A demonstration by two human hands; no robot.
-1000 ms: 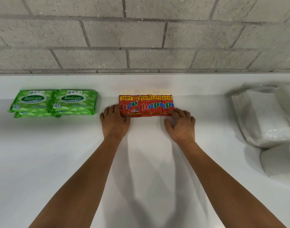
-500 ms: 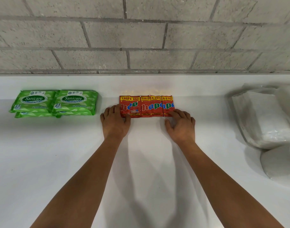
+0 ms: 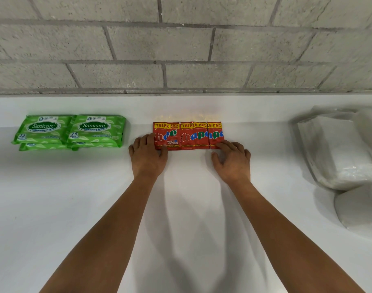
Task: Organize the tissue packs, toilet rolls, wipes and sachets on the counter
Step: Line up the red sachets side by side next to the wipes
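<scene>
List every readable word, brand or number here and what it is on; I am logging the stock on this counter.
"Sanicare": each top green wipes pack.
"15": the lower left corner of each; the script under the brand is too blurred.
"TRIPLE PAC", partly overlapped: red sachets.
"25% MORE!" and "Mouth Defense": the left sachets.
"hape" in pieces: across the sachets.
White tissue packs: no readable text.

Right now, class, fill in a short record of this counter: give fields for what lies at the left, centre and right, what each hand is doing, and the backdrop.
left: green wipes packs, two side by side, more beneath
centre: red sachets, overlapping in a row
right: white tissue pack, toilet roll nearer the viewer
left hand: fingers rest on the row's left end
right hand: fingertips touch the row's right end
backdrop: grey block wall behind the white counter
</scene>
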